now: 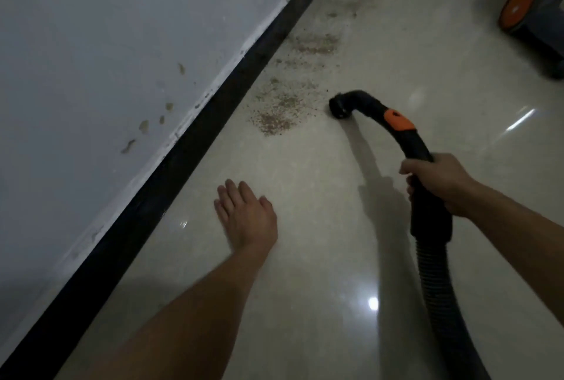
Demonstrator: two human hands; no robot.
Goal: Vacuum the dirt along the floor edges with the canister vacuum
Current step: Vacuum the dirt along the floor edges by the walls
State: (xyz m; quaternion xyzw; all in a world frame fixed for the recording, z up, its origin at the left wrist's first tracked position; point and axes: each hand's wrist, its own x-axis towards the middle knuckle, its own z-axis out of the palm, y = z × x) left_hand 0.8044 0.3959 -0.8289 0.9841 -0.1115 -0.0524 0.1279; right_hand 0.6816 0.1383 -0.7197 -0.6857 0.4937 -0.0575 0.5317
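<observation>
Right hand (439, 184) grips the black hose handle (424, 172), fingers (407, 167) curled round it and thumb underneath. The handle curves up and left to its open nozzle end (338, 106), no floor tool fitted. An orange slider (398, 120) sits on top of the curve. The nozzle end is low over the floor (305, 288), just beside the right edge of the dirt (280, 108); can't tell if it touches the tile. Ribbed hose (439, 303) runs from below the right hand down to the bottom edge of frame.

Left hand (247, 217) is palm down over the floor, fingers (232, 193) straight and close together, holding nothing. Resting on the tile or hovering above it: can't tell.

The dirt is brown, gritty specks in patches, a band running along the black baseboard (171, 172) toward the top of the frame, densest near the nozzle. Stained white wall (91, 43) above the baseboard. Canister vacuum (540, 28), dark body with an orange wheel (517, 8), sits at the upper right, well apart from the hands, partly cut off by the frame. Glossy beige tile with light glare spots.
</observation>
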